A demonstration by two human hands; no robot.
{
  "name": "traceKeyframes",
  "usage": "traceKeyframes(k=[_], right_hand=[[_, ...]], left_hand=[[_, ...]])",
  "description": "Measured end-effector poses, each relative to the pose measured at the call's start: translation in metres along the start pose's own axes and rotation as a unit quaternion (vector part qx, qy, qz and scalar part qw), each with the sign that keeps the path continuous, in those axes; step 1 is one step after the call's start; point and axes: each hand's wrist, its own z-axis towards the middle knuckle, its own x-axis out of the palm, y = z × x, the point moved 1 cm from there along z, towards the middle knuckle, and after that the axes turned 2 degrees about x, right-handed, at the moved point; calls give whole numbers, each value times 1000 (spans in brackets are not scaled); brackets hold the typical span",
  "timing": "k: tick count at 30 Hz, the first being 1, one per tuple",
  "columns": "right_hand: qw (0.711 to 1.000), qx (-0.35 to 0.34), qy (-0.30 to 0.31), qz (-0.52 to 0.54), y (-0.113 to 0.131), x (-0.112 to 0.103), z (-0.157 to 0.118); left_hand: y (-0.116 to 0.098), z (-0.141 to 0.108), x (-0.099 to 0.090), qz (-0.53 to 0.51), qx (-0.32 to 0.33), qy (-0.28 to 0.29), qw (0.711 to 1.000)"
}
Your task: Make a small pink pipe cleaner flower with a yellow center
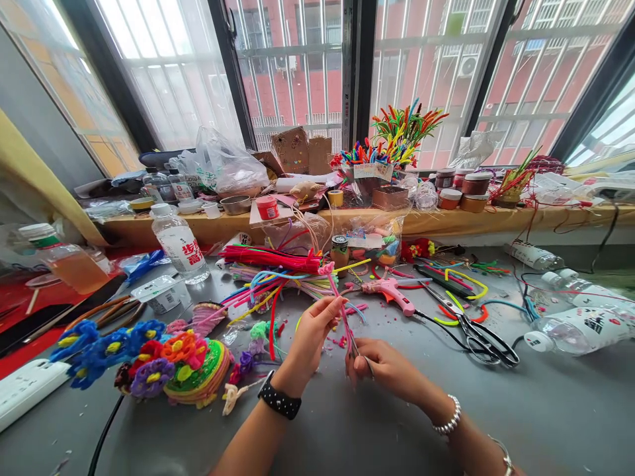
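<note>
My left hand (315, 330), with a black dotted watch band at its wrist, pinches a pink pipe cleaner flower stem (334, 285) between thumb and fingertips. The stem has a small curled pink head at its top and hangs downward. My right hand (377, 363) is closed around what look like small metal scissors (354, 348), their blades at the lower ends of the pink stem. Most of this tool is hidden by the fingers. Beyond my hands lies a pink hot glue gun (391, 293). Large black-handled scissors (476, 330) rest to the right.
Bundled red pipe cleaners (272, 259) lie behind my hands. At left are a colourful pipe cleaner flower piece (193, 373), a standing bottle (179, 244) and a white power strip (32, 390). Plastic bottles (585, 328) lie at right. A cluttered ledge (238, 228) runs below the windows.
</note>
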Motion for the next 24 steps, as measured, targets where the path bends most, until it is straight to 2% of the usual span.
traceKeyframes(k=[9, 14, 24], right_hand=[[999, 26, 9, -44, -6, -5, -9], [997, 26, 17, -67, -11, -3, -17], [996, 48, 25, -65, -2, -4, -25]], left_hand=[[-1, 2, 1, 3, -11, -6, 1000], [-1, 0, 4, 43, -17, 12, 999], [0, -1, 6, 79, -24, 58, 995]])
